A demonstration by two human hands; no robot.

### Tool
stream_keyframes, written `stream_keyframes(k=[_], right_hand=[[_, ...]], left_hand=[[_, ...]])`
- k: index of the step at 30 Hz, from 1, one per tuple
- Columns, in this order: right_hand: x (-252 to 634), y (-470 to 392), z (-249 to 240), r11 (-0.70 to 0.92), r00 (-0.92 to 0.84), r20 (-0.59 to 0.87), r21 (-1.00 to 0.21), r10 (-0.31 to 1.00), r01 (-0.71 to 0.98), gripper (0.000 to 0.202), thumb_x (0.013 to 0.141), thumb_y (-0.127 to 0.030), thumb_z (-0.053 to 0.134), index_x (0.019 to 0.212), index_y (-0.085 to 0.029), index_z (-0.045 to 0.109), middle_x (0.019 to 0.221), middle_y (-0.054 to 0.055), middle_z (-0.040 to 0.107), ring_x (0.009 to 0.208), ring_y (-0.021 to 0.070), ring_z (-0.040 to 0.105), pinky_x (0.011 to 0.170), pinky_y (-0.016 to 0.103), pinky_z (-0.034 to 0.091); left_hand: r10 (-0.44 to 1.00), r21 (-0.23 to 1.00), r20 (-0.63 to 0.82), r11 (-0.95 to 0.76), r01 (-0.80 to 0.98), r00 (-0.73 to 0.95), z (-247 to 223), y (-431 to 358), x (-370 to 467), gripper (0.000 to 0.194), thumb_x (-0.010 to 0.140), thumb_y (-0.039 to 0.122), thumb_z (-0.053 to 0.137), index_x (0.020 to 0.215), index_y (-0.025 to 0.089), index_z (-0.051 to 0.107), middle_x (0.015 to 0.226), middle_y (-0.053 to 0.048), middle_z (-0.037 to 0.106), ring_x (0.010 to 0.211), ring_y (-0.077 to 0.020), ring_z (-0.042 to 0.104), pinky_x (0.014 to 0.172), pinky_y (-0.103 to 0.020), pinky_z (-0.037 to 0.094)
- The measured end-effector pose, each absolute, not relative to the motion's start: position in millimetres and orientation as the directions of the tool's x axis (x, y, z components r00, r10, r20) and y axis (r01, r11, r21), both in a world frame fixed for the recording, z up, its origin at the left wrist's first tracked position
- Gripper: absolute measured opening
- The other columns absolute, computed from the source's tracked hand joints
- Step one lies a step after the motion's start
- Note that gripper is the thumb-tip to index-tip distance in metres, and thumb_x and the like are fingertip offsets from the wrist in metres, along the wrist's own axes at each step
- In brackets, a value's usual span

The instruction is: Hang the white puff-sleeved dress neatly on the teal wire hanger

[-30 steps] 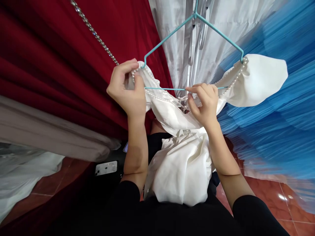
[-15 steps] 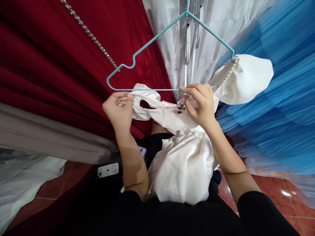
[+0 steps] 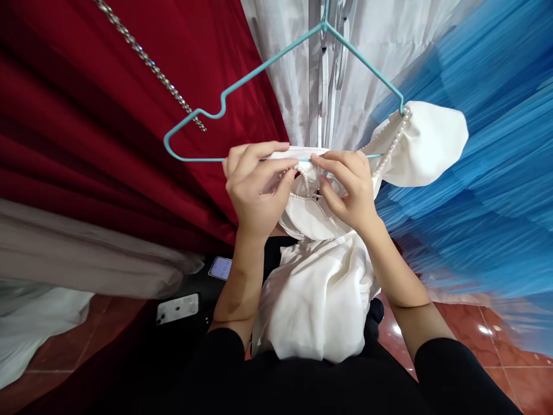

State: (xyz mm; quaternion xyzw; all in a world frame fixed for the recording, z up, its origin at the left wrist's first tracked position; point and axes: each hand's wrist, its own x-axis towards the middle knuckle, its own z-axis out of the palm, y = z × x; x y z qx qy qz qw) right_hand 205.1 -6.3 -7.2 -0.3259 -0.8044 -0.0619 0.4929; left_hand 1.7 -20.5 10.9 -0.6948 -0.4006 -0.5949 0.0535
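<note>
A light-blue clothes hanger [image 3: 273, 59] hangs before me, its right shoulder notch carrying a pearl-edged strap of a white dress [image 3: 322, 311]. My left hand [image 3: 261, 187] is closed on the dress's other pearl-edged part, near the hanger's bottom bar. Just beside it, my right hand [image 3: 348, 184] pinches the bottom bar with thumb and fingers close to the dress neckline. A puffed white sleeve [image 3: 436, 144] sticks out at the right end. The hanger's left end bears no strap. The dress's skirt is bunched on my lap.
Red fabric [image 3: 181, 52] with a beaded chain [image 3: 147, 60] hangs on the left, blue ruffled tulle [image 3: 488, 190] on the right. White curtains [image 3: 285, 69] are behind the hanger. Two phones, one white [image 3: 178, 309] and one with a lit screen [image 3: 220, 268], lie at lower left.
My left hand has moved right along the hanger's bottom bar, bringing the pearl-edged part of the dress close to my right hand. My right hand has stayed nearly in place.
</note>
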Motion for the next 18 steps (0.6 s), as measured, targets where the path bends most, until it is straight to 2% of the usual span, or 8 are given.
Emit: stream_keyframes(k=[3,7,9,12,14,16,18], right_hand=[[207.5,-4.9,-4.9,0.776,-0.333,0.812,-0.215,0.479,0.593,0.033,0.108,-0.024,0.056,0.140,-0.028,0.066,0.130,0.006,0.077,0.118,0.0250,0.072,0.103,0.047,0.051],[223.1,1.7,4.9,0.774,-0.331,0.799,-0.244,0.502,0.584,0.030,0.110,-0.033,0.055,0.136,-0.032,0.070,0.129,0.006,0.077,0.121,0.0271,0.072,0.110,0.053,0.054],[239.3,8.0,14.8,0.727,-0.218,0.851,-0.243,0.477,0.641,0.028,0.110,-0.039,0.056,0.132,-0.034,0.071,0.129,0.007,0.075,0.126,0.0304,0.070,0.116,0.060,0.052],[267.7,22.7,29.8,0.619,-0.006,0.938,-0.224,0.347,0.753,0.030,0.102,-0.047,0.069,0.130,-0.033,0.072,0.130,0.010,0.072,0.131,0.0350,0.066,0.119,0.065,0.049],[282.6,32.5,35.9,0.576,0.020,0.939,-0.228,0.344,0.785,0.029,0.098,-0.042,0.075,0.125,-0.034,0.071,0.123,0.009,0.075,0.124,0.0328,0.068,0.113,0.060,0.054],[290.8,38.2,39.1,0.533,0.009,0.899,-0.268,0.438,0.803,0.021,0.097,-0.030,0.074,0.116,-0.036,0.071,0.115,0.006,0.078,0.114,0.0281,0.072,0.104,0.052,0.059],[293.4,38.7,42.7,0.483,0.039,0.859,-0.325,0.511,0.813,0.018,0.095,-0.020,0.072,0.108,-0.032,0.073,0.108,0.004,0.081,0.104,0.0241,0.074,0.096,0.045,0.060]], left_hand=[[0.549,0.419,0.836,-0.632,0.652,-0.004,13.8,-16.2,2.5,0.023,0.092,0.007,0.081,0.104,0.027,0.081,0.102,0.001,0.084,0.098,-0.0248,0.073,0.102,-0.045,0.047],[0.646,0.446,0.762,-0.558,0.700,0.029,17.3,-9.3,2.0,0.021,0.095,0.010,0.075,0.104,0.028,0.080,0.103,0.000,0.083,0.096,-0.0258,0.071,0.103,-0.046,0.047],[0.671,0.437,0.739,-0.552,0.711,0.067,18.3,-7.1,0.5,0.020,0.095,0.011,0.075,0.101,0.029,0.081,0.100,-0.001,0.081,0.095,-0.0263,0.069,0.103,-0.047,0.046],[0.661,0.421,0.744,-0.580,0.697,0.100,17.4,-5.1,-2.5,0.022,0.095,0.009,0.074,0.098,0.029,0.082,0.094,-0.001,0.078,0.093,-0.0264,0.067,0.103,-0.049,0.045],[0.657,0.416,0.747,-0.583,0.698,0.104,15.7,-4.3,-4.2,0.023,0.096,0.009,0.074,0.099,0.030,0.083,0.092,-0.001,0.076,0.093,-0.0265,0.067,0.103,-0.049,0.045],[0.663,0.414,0.742,-0.567,0.712,0.096,14.4,-4.0,-5.8,0.023,0.096,0.010,0.073,0.099,0.031,0.084,0.091,-0.001,0.075,0.093,-0.0266,0.066,0.103,-0.050,0.045],[0.668,0.415,0.739,-0.557,0.719,0.091,14.5,-4.0,-7.9,0.023,0.097,0.011,0.073,0.099,0.032,0.085,0.092,-0.001,0.076,0.093,-0.0263,0.067,0.101,-0.049,0.046]])
